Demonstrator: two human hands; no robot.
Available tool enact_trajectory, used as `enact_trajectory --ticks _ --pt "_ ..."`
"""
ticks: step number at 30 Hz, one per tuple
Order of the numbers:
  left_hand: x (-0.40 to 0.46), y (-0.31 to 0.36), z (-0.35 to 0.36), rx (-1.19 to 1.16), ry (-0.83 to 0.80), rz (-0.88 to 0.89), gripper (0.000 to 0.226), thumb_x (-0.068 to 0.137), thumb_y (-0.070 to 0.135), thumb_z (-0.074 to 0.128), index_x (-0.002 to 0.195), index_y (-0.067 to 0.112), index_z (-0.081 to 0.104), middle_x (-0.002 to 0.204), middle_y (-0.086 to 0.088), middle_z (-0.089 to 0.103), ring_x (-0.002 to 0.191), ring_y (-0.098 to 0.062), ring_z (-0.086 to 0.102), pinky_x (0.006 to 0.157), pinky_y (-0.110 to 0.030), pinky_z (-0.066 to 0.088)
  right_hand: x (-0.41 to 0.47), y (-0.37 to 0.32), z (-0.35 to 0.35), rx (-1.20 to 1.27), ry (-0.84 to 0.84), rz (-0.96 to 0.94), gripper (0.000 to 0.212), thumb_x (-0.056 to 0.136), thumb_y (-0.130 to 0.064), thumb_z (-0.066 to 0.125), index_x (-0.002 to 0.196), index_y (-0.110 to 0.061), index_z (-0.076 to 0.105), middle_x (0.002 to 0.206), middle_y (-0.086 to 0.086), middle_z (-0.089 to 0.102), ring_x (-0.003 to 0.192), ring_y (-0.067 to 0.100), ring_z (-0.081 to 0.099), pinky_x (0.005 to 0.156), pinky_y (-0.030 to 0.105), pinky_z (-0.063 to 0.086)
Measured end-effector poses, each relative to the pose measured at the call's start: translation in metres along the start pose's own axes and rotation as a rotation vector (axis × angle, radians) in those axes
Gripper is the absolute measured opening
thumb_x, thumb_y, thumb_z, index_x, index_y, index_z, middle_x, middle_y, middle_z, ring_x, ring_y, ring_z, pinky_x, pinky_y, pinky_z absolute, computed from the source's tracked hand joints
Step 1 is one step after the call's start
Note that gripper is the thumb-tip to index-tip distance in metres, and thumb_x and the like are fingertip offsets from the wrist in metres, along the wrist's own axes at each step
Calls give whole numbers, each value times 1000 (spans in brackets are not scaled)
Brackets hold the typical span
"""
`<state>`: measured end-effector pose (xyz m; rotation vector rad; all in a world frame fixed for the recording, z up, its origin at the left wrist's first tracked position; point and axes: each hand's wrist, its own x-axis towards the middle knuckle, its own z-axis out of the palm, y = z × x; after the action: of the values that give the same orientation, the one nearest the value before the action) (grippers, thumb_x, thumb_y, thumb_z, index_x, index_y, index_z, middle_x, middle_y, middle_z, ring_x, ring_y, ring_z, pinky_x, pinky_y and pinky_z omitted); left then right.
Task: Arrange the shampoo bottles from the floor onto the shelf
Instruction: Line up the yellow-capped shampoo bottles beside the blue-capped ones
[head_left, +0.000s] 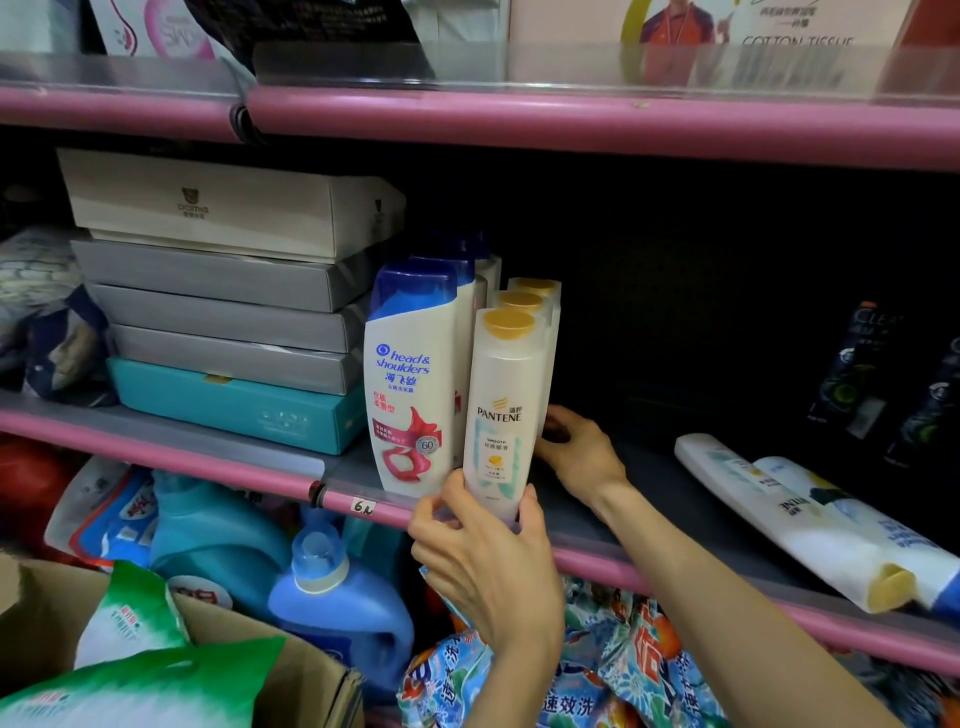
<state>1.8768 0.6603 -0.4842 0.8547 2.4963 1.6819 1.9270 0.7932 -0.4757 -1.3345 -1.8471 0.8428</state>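
Note:
A white Pantene bottle (501, 415) with a yellow cap stands at the front edge of the pink-rimmed shelf (208, 462). My left hand (483, 561) grips its base from below. Two more Pantene bottles (535, 296) stand in a row behind it. My right hand (576, 452) reaches in from the right, its fingers curled against the lower side of the bottle behind. A row of white Head & Shoulders bottles (410, 384) with blue caps stands just to the left, touching the Pantene row.
Two white bottles (795, 525) lie flat on the shelf's right part, with dark bottles (857, 374) upright behind them. Stacked flat boxes (218, 291) fill the shelf's left. Below are a blue detergent jug (332, 592), a cardboard box (301, 670) of green bags and colourful packets (623, 675).

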Motion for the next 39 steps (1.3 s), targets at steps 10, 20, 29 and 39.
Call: enact_trajectory --ticks 10,20,29,39 --pt "0 -2 1 -15 11 -2 61 68 39 79 118 16 53 119 -12 38 99 -29 38 80 -44 37 3 1 2 -65 -33 5 45 84 -52 59 128 -41 53 127 4 59 114 23 58 96 46 49" --pt "0 -2 2 -24 22 -7 61 68 39 79 117 15 53 119 -11 38 101 -30 39 82 -46 39 0 -1 0 -69 -31 -4 42 87 -47 59 127 -37 55 125 -4 62 120 20 54 97 45 48" --pt "3 -2 -2 -61 -10 -33 63 68 44 78 118 16 52 120 -7 35 100 -25 36 83 -42 37 -7 -8 -5 20 -49 9 43 87 -36 65 129 -28 57 128 -5 62 119 17 56 102 41 46" --pt "-11 -1 -42 -260 -141 -72 56 76 30 76 122 15 48 118 -4 30 106 -22 35 85 -20 24 -77 -26 -97 -799 106 -55 57 86 -32 62 136 -15 42 131 12 52 121 32 48 97 39 45"
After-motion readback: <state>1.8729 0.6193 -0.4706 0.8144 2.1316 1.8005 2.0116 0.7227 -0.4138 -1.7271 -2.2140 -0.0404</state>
